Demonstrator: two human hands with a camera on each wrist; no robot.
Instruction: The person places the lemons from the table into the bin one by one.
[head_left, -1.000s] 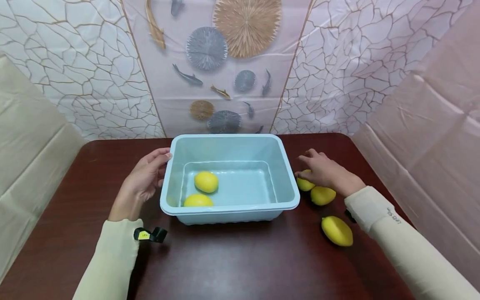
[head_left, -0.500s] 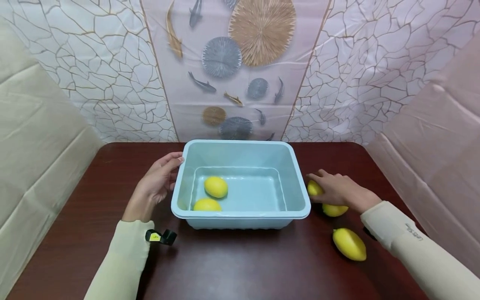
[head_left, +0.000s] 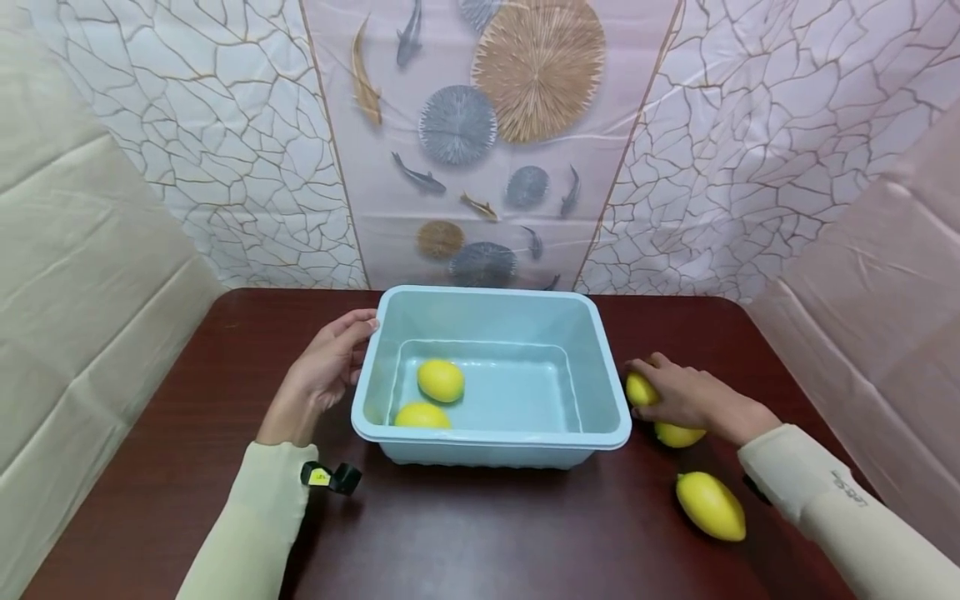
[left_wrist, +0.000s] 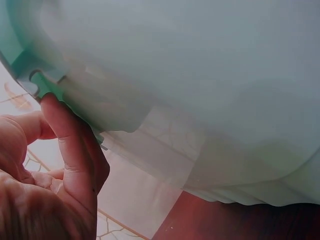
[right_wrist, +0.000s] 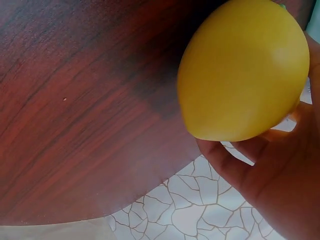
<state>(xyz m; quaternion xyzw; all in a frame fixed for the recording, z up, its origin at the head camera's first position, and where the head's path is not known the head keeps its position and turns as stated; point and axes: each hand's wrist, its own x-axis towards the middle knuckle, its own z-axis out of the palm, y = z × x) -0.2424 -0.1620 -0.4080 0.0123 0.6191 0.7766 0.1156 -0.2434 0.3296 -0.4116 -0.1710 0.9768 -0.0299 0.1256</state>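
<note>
A light blue plastic tub (head_left: 491,437) stands on the table. My left hand (head_left: 328,367) grips its left rim, thumb on the lip; in the left wrist view its fingers (left_wrist: 70,135) curl up beneath the rim. Inside the tub, toward the left, lie two yellow lemons, one farther back (head_left: 441,381) and one partly hidden by the front wall (head_left: 422,415). Right of the tub, my right hand (head_left: 690,397) holds a lemon (head_left: 641,389) between thumb and fingers. Another lemon (head_left: 678,435) shows partly under that hand. A yellow lemon (right_wrist: 245,70) looms large in the right wrist view.
One more lemon (head_left: 711,507) lies on the dark red-brown table (head_left: 480,533), nearer me beside the right sleeve. Patterned cloth (head_left: 247,142) hangs behind the table, with pale padded panels on both sides.
My right hand has come down from above the lemons and its fingers have closed round one beside the tub. The head view has swung slightly left. The left hand stays on the rim.
</note>
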